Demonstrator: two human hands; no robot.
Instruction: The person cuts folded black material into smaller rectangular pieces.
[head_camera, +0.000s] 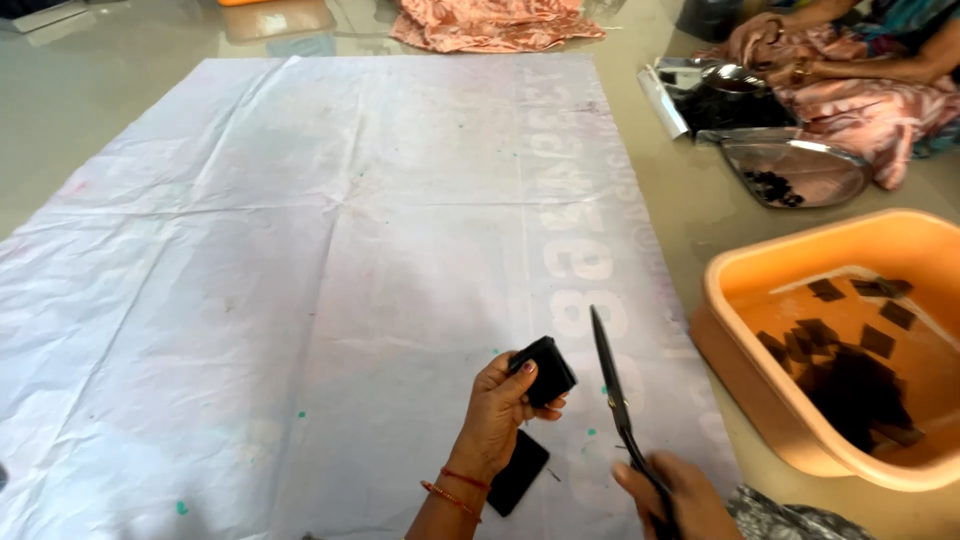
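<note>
My left hand (495, 410) grips a small black folded piece (545, 370) by its edge, held just above a large white sheet (300, 250) spread on the floor. My right hand (675, 500) holds black scissors (612, 385) by the handles, blades closed and pointing up and away, just right of the black piece without touching it. A second flat black strip (518, 472) lies on the sheet under my left wrist.
An orange tub (770, 400) at the right holds several small black square pieces. Beyond it another person sits on the floor with a steel tray (800, 170) of dark bits and a small steel bowl (733, 78). Pink cloth (490, 25) lies at the far edge.
</note>
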